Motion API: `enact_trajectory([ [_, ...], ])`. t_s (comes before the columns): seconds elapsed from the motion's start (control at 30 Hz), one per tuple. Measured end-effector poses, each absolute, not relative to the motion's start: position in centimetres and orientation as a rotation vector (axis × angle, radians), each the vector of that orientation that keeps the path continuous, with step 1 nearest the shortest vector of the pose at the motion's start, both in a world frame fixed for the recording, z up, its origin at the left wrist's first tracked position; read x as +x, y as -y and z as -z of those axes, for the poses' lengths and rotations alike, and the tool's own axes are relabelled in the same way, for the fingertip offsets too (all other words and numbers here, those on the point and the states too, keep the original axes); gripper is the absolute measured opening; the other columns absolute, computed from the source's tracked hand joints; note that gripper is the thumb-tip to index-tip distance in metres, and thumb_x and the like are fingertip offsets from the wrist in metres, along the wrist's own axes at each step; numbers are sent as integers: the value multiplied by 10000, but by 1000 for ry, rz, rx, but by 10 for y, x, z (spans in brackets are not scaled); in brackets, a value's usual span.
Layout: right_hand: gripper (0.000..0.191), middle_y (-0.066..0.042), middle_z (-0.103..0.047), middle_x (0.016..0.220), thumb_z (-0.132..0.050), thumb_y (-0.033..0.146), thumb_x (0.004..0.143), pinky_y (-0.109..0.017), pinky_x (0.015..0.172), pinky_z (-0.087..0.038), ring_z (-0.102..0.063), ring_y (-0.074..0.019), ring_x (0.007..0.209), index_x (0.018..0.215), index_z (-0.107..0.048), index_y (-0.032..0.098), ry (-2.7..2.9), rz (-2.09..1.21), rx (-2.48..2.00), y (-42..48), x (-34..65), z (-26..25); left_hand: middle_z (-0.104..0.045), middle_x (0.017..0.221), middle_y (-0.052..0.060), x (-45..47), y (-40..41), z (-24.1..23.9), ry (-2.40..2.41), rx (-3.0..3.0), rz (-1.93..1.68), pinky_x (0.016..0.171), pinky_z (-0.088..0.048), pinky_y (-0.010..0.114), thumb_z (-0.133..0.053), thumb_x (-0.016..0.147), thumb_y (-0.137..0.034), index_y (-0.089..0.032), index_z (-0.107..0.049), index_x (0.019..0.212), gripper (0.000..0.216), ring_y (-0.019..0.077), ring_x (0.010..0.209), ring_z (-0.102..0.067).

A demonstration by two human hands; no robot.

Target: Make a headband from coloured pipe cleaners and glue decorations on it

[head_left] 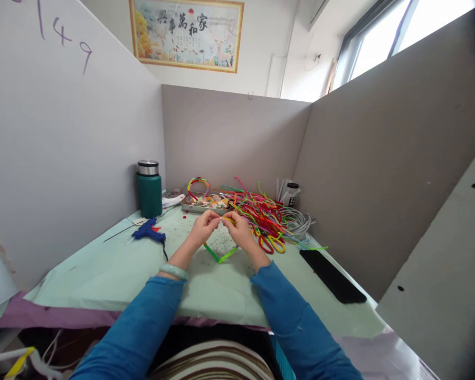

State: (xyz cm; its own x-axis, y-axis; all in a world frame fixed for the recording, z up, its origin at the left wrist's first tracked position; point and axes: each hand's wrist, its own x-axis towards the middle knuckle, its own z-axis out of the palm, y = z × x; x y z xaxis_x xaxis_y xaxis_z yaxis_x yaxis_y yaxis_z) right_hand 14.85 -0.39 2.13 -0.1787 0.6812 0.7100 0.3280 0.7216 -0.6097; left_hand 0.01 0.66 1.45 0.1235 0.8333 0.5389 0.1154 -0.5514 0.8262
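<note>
My left hand (pixel 203 229) and my right hand (pixel 240 231) meet over the middle of the table, fingertips pinched close together. Between them runs a thin pipe cleaner (pixel 228 219), yellow near the right fingers and pale at the left fingertips. Below the hands, a green bend of pipe cleaner (pixel 220 260) shows as a V shape. It seems to belong to the same piece, though my hands hide the sides. Behind the hands, a finished-looking multicoloured ring (pixel 198 180) stands at a metal tray (pixel 200 209) of small decorations.
A tangled heap of coloured pipe cleaners (pixel 261 211) lies right of the tray, with grey coiled strands (pixel 298 221) beside it. At left are a blue glue gun (pixel 148 230) and a green bottle (pixel 149 192). A black phone-like slab (pixel 332 277) lies at right. Partitions enclose the table.
</note>
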Motion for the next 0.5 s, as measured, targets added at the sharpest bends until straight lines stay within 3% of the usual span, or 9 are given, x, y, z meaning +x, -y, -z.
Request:
enact_trajectory([
  [0.5,216,7,-586,694,-452,357,805,-222,567,-385,-510,-116,594,836,-581,188,1745,-455,-830,0,145,-17,-471,544,-42,0,-5,-18,-912,1837,-1483,428,-258,187,-570,735,-374,-148,-552,863,260,64,454,-366],
])
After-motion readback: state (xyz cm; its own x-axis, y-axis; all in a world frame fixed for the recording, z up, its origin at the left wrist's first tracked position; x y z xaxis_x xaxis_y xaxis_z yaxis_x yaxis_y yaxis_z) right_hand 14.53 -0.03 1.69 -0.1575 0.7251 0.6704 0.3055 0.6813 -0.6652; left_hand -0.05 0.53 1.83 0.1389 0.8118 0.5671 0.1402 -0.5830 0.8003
